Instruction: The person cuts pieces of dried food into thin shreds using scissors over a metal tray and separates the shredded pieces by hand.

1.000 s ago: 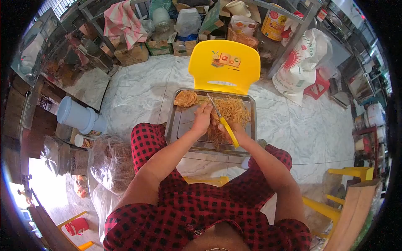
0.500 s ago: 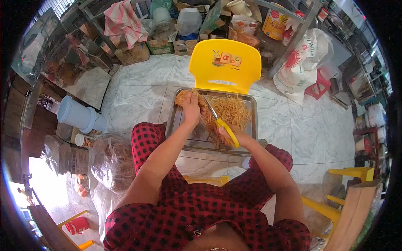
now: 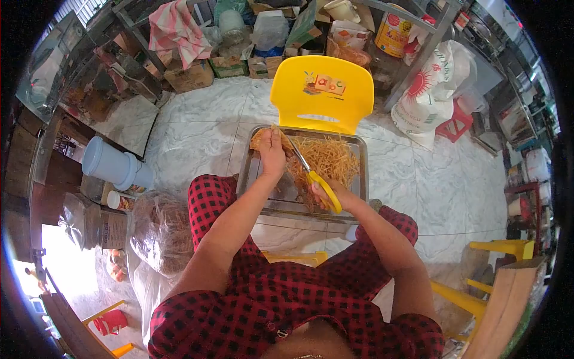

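Note:
My right hand [image 3: 332, 195] is wrapped round the yellow handles of a pair of scissors [image 3: 315, 177]. The blades point up and left, their tips beside my left hand [image 3: 273, 154]. That hand is closed on a flat, orange-brown dried piece [image 3: 258, 141], whose exact kind I cannot make out. Under the scissors and to their right lies a heap of thin, straw-coloured strips [image 3: 332, 158]. Everything rests on a metal tray [image 3: 363, 173] in front of me. Some darker brown strips hang near my right hand.
A yellow chair [image 3: 323, 113] with its back upright stands beyond the tray. Blue-white buckets [image 3: 110, 164] and a plastic bag of brown stuff [image 3: 158, 233] are at my left. A white sack [image 3: 426, 96] stands at the far right, a yellow stool [image 3: 502, 246] nearer.
Both hands stay almost in the same place, with the scissors still beside the piece in my left hand. The difference is very slight.

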{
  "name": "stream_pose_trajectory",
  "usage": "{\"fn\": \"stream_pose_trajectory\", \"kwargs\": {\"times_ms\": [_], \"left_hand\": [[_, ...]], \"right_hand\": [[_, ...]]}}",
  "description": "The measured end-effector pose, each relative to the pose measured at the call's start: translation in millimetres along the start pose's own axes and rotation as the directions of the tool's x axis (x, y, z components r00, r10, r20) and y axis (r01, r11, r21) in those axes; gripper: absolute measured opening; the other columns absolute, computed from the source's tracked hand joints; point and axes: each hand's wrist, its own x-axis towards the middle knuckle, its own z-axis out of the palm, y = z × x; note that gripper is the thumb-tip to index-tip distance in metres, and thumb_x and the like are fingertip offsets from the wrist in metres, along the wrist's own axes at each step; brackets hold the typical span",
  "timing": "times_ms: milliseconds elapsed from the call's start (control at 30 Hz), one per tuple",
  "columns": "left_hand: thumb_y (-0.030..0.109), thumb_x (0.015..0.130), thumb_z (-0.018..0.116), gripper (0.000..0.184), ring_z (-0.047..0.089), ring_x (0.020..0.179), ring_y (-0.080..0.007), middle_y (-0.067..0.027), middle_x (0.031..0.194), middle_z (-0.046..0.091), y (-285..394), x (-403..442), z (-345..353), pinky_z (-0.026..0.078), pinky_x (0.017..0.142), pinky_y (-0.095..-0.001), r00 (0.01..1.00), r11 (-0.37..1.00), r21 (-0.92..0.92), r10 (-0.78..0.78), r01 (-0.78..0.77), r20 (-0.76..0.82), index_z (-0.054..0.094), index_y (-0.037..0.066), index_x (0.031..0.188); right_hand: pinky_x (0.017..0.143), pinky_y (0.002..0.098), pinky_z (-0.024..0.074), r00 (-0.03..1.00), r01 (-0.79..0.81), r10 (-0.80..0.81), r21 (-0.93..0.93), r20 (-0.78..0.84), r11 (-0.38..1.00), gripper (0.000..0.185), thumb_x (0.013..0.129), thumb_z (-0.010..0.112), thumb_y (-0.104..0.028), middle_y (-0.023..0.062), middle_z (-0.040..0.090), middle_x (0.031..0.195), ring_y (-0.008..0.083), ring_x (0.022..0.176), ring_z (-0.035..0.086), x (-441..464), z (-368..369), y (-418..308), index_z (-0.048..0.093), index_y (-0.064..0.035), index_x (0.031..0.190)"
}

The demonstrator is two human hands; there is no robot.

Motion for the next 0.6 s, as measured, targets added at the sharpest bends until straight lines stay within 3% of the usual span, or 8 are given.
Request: {"fn": "stream_pose_trajectory", "kwargs": {"times_ms": [133,233,300,400,600], "left_hand": [[0.022,0.096,0.04,0.022,0.045,0.041,-0.0092,-0.0008,0.059,0.049,4,-4,4,0.036,0.035,-0.0233,0.999,0.999,0.02,-0.038,0.038,-0.016,0.049,0.007,0.082],[0.022,0.096,0.039,0.021,0.045,0.04,-0.01,-0.0009,0.059,0.049,-1,-4,1,0.037,0.035,-0.0234,0.999,0.995,0.089,0.038,-0.038,0.003,0.049,0.006,0.085],[0.022,0.096,0.039,0.022,0.046,0.04,-0.0101,-0.0012,0.059,0.05,-3,-6,3,0.037,0.036,-0.0231,0.999,0.999,-0.008,-0.048,0.048,0.003,0.049,0.006,0.086],[0.023,0.096,0.039,0.022,0.048,0.041,-0.0104,-0.002,0.059,0.051,-5,-4,1,0.037,0.035,-0.0229,0.999,0.998,0.028,-0.05,0.05,0.003,0.049,0.006,0.087],[0.028,0.096,0.04,0.023,0.047,0.039,-0.0104,-0.0012,0.059,0.048,2,-7,2,0.037,0.033,-0.0235,0.995,0.995,0.029,-0.101,0.101,0.015,0.046,0.007,0.088]], "right_hand": [[0.049,0.0259,0.042,1.0,-0.022,0.022,0.018,-0.021,1.0,0.057,0.082,0.049,-0.062,0.0028,0.051,0.063,0.0116,0.053,0.051,1,0,2,0.055,-0.0049,0.085],[0.048,0.0254,0.042,0.999,-0.013,0.013,0.02,-0.036,1.0,0.058,0.082,0.049,-0.062,0.003,0.051,0.062,0.0115,0.053,0.051,1,1,5,0.054,-0.004,0.085],[0.046,0.0245,0.0414,0.997,0.017,-0.012,0.063,-0.072,0.998,0.058,0.081,0.051,-0.062,0.0024,0.05,0.061,0.0116,0.052,0.051,1,2,4,0.054,-0.0036,0.086],[0.044,0.024,0.0407,0.997,-0.063,0.066,0.073,-0.047,0.995,0.057,0.08,0.054,-0.06,0.0014,0.048,0.059,0.0113,0.05,0.05,-4,-1,-5,0.054,-0.0036,0.088],[0.042,0.0233,0.0392,0.991,-0.03,0.029,-0.01,-0.128,0.999,0.052,0.081,0.056,-0.055,-0.0006,0.048,0.058,0.0092,0.048,0.048,-2,1,0,0.057,-0.0048,0.094]]}}
